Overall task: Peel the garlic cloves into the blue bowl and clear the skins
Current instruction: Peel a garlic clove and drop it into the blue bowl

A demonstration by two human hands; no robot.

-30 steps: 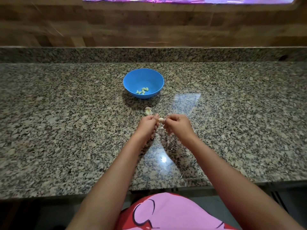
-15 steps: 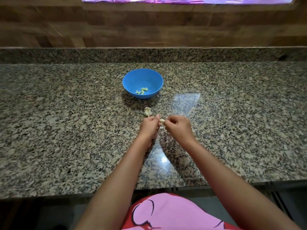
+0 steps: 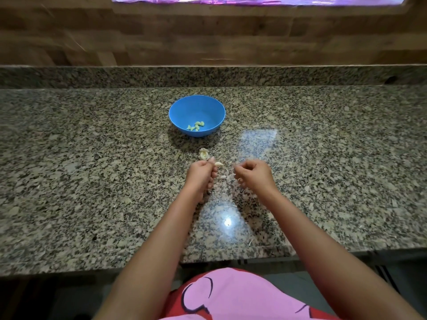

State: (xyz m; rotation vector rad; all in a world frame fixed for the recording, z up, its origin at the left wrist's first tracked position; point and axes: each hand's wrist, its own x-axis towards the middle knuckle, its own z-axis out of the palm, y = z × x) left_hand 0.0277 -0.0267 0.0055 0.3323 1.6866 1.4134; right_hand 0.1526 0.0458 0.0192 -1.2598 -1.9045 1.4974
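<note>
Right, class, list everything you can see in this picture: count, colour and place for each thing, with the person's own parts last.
bowl: one, blue, on the counter beyond the hands
peeled cloves: several, pale, inside the bowl
garlic piece: one, off-white, between bowl and left hand
clove: one, cream, pinched by the left hand
skin scrap: one, whitish, between the hands
counter: one, speckled grey
wall: one, brown wood, behind
shirt: one, pink, bottom edge
left hand: holds the clove
right hand: fingers curled, contents unclear
</note>
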